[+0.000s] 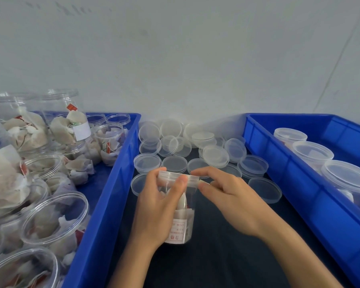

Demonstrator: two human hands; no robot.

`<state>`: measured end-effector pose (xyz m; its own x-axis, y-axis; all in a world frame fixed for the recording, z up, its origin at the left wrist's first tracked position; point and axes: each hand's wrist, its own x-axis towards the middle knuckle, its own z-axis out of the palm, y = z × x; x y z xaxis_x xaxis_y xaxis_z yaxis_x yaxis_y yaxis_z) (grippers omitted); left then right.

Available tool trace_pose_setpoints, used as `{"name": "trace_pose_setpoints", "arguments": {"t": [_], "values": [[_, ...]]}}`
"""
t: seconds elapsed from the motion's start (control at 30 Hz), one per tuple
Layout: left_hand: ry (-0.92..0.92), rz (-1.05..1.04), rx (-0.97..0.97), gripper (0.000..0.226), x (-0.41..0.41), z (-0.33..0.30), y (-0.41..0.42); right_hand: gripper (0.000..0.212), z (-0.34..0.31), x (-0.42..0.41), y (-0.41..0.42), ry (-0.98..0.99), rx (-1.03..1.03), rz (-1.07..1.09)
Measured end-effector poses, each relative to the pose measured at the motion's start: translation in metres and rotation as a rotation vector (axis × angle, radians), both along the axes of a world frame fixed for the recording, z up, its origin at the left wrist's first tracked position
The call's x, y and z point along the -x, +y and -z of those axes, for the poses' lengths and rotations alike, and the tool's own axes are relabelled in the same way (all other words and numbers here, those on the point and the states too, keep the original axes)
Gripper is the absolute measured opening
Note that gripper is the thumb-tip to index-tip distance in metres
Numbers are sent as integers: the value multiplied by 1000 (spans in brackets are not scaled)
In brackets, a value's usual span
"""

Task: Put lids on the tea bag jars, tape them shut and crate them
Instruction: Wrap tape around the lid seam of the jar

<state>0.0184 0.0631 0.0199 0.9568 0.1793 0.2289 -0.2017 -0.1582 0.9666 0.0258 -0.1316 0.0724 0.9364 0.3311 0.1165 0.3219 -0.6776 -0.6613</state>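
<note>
On your left, the blue crate [121, 173] holds open tea bag jars waiting for lids, and your left hand [158, 204] is curled round the jar [181, 215] standing on the dark mat [216, 256] between the two crates, thumb pressed on its lid [178, 177]. You look to be at the sealing step: your right hand [227, 194], fingers bent, pinches at the lid's rim, perhaps on tape, though I cannot tell. Next, press the seal round, then move the jar into the right-hand crate [299, 183] beside the lidded jars.
</note>
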Motion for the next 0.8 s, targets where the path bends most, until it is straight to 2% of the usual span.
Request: {"name": "trace_pose_setpoints", "arguments": {"t": [0.33,0.6,0.8], "values": [[20,51,123,54,-1,-1,2,21,2,-8,-1,57,-95,-39],[58,101,164,60,-1,-3,3,21,1,-7,-1,111,-153,-71],[93,140,172,55,0,-4,7,20,0,-9,-1,133,-158,-67]]}}
